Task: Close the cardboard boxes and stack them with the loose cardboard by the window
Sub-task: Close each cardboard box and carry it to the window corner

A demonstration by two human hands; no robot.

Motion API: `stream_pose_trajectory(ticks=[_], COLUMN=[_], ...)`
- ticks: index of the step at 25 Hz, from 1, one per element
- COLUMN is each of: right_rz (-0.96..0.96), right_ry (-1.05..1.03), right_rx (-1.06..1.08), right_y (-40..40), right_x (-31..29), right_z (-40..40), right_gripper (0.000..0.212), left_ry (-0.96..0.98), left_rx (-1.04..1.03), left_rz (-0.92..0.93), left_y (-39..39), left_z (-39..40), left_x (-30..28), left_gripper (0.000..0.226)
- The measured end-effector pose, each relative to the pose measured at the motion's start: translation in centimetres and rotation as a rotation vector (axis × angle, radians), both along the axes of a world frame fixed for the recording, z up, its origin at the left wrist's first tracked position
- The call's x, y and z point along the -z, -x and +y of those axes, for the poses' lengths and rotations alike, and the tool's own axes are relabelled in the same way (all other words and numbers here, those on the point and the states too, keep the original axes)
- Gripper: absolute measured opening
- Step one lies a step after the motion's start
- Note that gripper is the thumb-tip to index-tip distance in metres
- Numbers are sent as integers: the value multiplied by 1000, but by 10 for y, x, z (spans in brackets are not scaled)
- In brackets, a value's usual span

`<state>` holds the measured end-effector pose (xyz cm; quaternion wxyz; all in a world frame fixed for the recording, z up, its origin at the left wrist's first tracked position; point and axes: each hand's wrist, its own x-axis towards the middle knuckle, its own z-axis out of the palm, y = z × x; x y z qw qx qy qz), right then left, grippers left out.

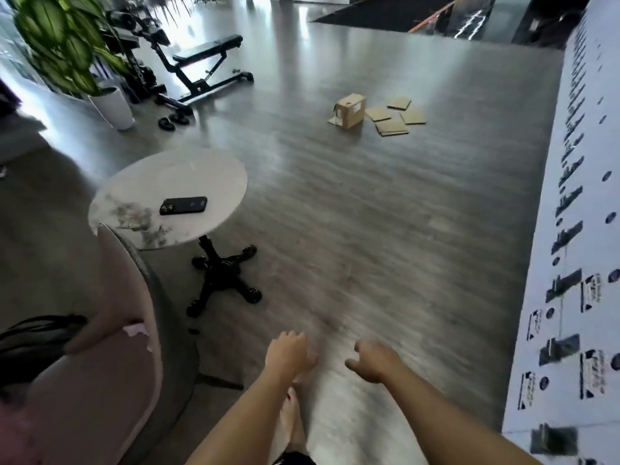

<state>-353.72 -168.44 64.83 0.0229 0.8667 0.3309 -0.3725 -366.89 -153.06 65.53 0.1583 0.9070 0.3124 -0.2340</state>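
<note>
A person looks down at a grey wood floor point(369, 229) with both arms held out in front. The left hand point(288, 355) hangs over the floor with its fingers loosely curled and nothing in it. The right hand point(372, 360) is just beside it, also with loose curled fingers and nothing in it. The two hands are near each other but do not touch. Below them a bare foot point(292, 421) stands on the floor. Far across the floor sits a small cardboard box point(350, 110), well apart from the hands. One flap of the box hangs open on its left side. Flat pieces of loose cardboard point(396, 117) lie on the floor just to the right of the box. On the left is a round white table point(188, 176) on a black foot, and a black phone point(183, 205) lies flat on top of it. A pink chair point(110, 380) is near the table, at the bottom left. Farther back are a black gym bench point(204, 55) and a green plant point(60, 41) in a white pot. A white printed sheet point(570, 263) runs along the right side
</note>
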Motion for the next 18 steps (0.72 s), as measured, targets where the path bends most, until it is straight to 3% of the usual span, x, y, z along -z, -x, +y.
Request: stream_pose_trajectory(ticks=[11,18], right_rz=[23,36], right_ry=[-41,8], right_rx=[142,208], right_y=[-225,-398], right_x=[-19,8], right_z=[225,288], right_gripper=[57,51], left_ry=[-7,37], left_rx=[69,137], left_rz=[44,-7], left_y=[-230,-430], left_z=[247,316], left_x=[3,12], left_gripper=[53,53])
